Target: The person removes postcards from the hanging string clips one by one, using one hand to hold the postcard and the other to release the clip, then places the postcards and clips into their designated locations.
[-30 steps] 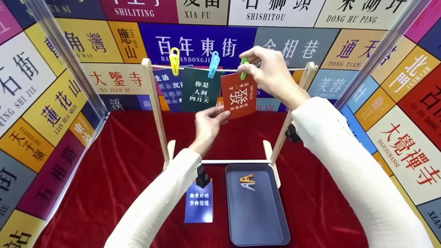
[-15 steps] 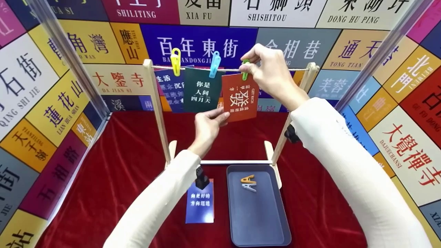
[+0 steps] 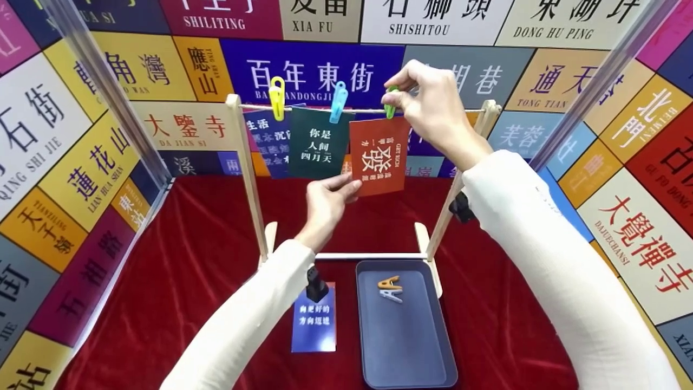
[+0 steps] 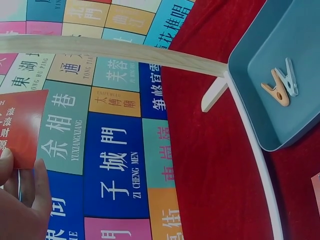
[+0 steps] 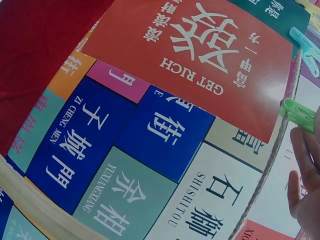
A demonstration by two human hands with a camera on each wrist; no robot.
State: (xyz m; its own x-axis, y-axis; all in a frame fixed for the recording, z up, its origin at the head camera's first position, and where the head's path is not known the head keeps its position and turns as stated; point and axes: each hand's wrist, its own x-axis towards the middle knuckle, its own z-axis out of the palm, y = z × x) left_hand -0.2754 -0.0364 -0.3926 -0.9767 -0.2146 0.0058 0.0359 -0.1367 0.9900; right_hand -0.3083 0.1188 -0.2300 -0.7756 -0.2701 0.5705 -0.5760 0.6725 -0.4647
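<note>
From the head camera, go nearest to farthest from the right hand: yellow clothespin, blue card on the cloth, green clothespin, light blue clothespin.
1. Green clothespin, pinched in the right hand.
2. Light blue clothespin, next leftward on the cord.
3. Yellow clothespin, farther left.
4. Blue card, lying below on the red cloth.

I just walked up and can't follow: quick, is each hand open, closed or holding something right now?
Left hand: holding the red card near a lower corner.
Right hand: holding the green clip at the cord.
</note>
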